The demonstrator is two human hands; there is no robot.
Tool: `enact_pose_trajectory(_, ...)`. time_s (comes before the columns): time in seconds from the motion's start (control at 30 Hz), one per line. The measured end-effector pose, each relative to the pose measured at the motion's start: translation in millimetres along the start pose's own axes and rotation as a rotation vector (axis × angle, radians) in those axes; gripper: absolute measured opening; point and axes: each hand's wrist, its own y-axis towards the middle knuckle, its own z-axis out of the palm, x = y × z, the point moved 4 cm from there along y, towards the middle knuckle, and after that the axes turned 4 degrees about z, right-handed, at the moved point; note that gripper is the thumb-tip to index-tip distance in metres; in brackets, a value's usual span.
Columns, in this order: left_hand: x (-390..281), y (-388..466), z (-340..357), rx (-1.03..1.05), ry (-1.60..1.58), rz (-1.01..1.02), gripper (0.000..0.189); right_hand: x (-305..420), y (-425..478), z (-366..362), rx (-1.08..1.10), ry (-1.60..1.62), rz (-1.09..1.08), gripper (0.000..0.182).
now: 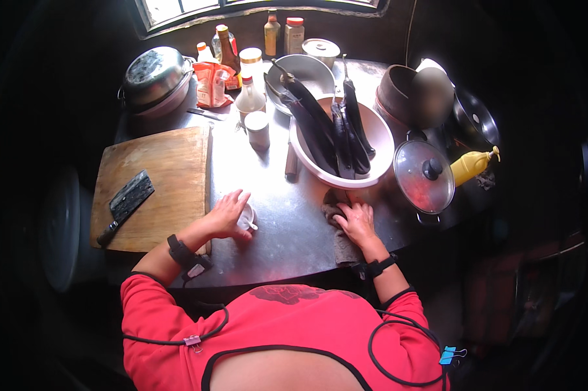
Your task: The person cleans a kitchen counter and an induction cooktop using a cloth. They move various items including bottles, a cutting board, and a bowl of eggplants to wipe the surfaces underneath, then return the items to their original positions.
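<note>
My left hand (229, 215) curves around a small clear bowl (245, 218) with a white spoon-like handle over its rim, on the metal table (284, 244). The fingers partly hide it, and a firm hold cannot be told. My right hand (358, 222) lies on a crumpled brown cloth (346, 247) near the table's front edge. Behind that hand, a white basin (345, 184) holds several long, dark eggplants (313, 127). Left of my left hand, a cleaver (132, 194) rests on a wooden cutting board (177, 161).
A glass-lidded pan (423, 177) and a yellow pump bottle (471, 166) stand at right. A jar (258, 131), a metal bowl (301, 66), a red packet (211, 84) and several bottles stand farther back. A lidded pot (155, 73) is back left; a knife (206, 114) lies near it.
</note>
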Motion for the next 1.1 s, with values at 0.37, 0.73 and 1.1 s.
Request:
enact_pose_trajectory(0.37, 15, 193, 6, -0.194, -0.591, -0.429, 0.067, -50, 33, 6, 0.278, 1.927, 1.002, 0.054)
enact_pose_trajectory(0.73, 34, 233, 8, -0.316, -1.139, -0.422, 0.028, -63, 52, 25, 0.148, 1.783, 1.285, 0.014)
enact_pose_trajectory(1.1, 42, 201, -86, -0.237, -0.849, -0.431, 0.019, -84, 40, 28, 0.342, 1.82, 1.257, 0.009)
